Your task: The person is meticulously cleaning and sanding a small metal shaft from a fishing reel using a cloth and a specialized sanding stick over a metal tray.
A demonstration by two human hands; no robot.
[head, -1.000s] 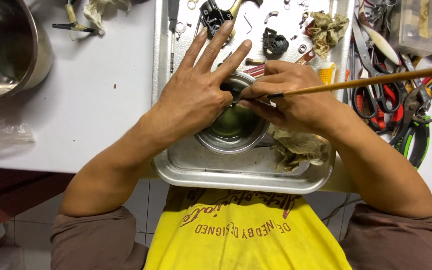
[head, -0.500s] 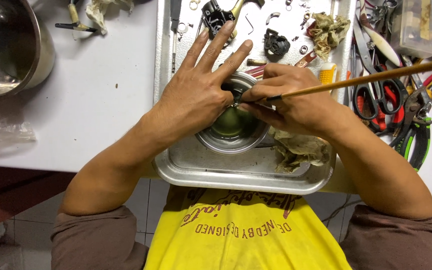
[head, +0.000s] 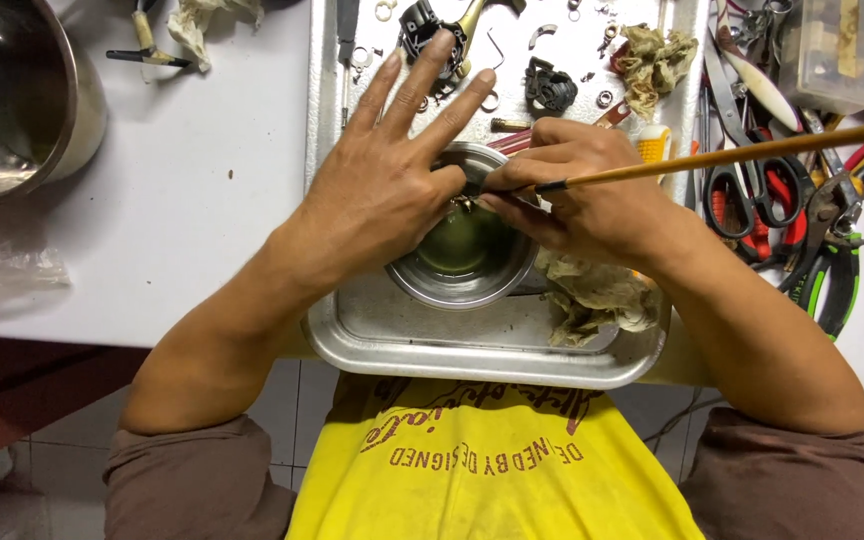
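My left hand [head: 382,190] hovers over a small round metal bowl [head: 465,280] of greenish liquid, thumb and forefinger pinching a tiny metal part above it, the other fingers spread. My right hand [head: 582,190] grips a long wooden-handled brush [head: 752,152], its tip meeting the small part between my two hands. The bowl stands in a rectangular metal tray [head: 482,355] at the table's front edge. The small part is mostly hidden by my fingers.
A dirty rag [head: 592,295] lies in the tray beside the bowl. Small black parts [head: 550,88], clips and another rag [head: 657,55] lie at the tray's far end. Scissors [head: 742,185], pliers [head: 837,260] and other tools crowd the right. A large steel pot [head: 12,100] stands at the left.
Both hands stay over the bowl; the brush tip has shifted slightly against the small part. Otherwise nothing has visibly moved.
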